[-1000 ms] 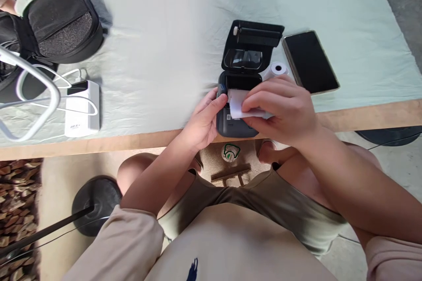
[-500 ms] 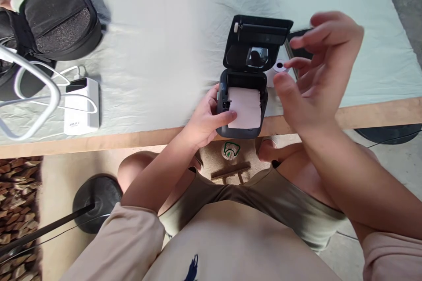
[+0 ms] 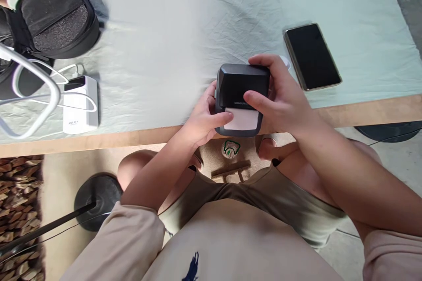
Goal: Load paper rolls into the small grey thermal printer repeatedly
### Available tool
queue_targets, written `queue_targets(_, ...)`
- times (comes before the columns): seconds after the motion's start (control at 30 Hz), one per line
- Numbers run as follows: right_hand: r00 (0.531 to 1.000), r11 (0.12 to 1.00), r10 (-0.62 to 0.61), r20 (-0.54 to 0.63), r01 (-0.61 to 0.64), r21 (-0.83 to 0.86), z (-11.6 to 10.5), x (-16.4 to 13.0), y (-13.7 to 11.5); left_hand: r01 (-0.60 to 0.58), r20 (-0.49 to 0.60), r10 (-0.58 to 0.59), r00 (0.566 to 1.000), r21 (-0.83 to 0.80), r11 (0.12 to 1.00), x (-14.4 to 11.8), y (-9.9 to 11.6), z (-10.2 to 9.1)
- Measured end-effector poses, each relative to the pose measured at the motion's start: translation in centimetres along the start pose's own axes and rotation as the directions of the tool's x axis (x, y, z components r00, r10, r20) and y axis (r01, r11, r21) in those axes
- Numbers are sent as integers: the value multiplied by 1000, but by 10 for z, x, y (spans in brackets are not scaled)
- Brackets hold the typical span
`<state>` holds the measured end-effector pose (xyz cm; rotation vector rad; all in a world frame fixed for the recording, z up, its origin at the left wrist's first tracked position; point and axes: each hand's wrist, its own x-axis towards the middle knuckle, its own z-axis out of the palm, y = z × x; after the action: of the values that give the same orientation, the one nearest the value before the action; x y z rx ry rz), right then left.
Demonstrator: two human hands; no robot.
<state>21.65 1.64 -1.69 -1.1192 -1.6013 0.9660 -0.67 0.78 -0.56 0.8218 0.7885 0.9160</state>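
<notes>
A small black label printer [image 3: 235, 85] is held at the table's front edge with its lid down. A strip of white label paper [image 3: 242, 119] sticks out from under the lid toward me. My left hand [image 3: 206, 116] grips the printer's left side, its thumb pressing on the paper. My right hand [image 3: 280, 92] is wrapped around the right side, thumb on top of the lid and fingers at the back edge. Behind the right hand, a white paper roll [image 3: 285, 62] is mostly hidden.
A phone [image 3: 312, 56] lies to the right on the pale cloth [image 3: 158, 52]. At the left are an open black case [image 3: 59, 15], a white power bank [image 3: 80, 107] and white cables [image 3: 52, 92]. A round black stand base [image 3: 97, 202] rests on the floor.
The printer's lid, raised before, is now folded down over the paper. My right hand has come down from the air at the right onto the printer, uncovering the phone.
</notes>
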Motion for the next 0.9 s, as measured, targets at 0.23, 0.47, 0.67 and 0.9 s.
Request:
queue_targets(0.23, 977, 992, 0, 215, -28, 126, -2, -2, 3, -22, -55, 23, 998, 12, 1000, -8, 1, 7)
queue_targets(0.47, 979, 991, 33, 200, -59, 123, -1, 0, -1, 10, -76, -11, 997, -13, 1000, -8, 4, 10)
queue_targets(0.67, 986, 999, 23, 166, -29, 32, -1, 0, 5, 31, -79, -33, 996, -23, 999, -8, 6, 9)
queue_targets(0.9, 987, 997, 40, 156, -50, 59, 2, -2, 12, 39, -87, -41, 995, -27, 999, -9, 7, 11)
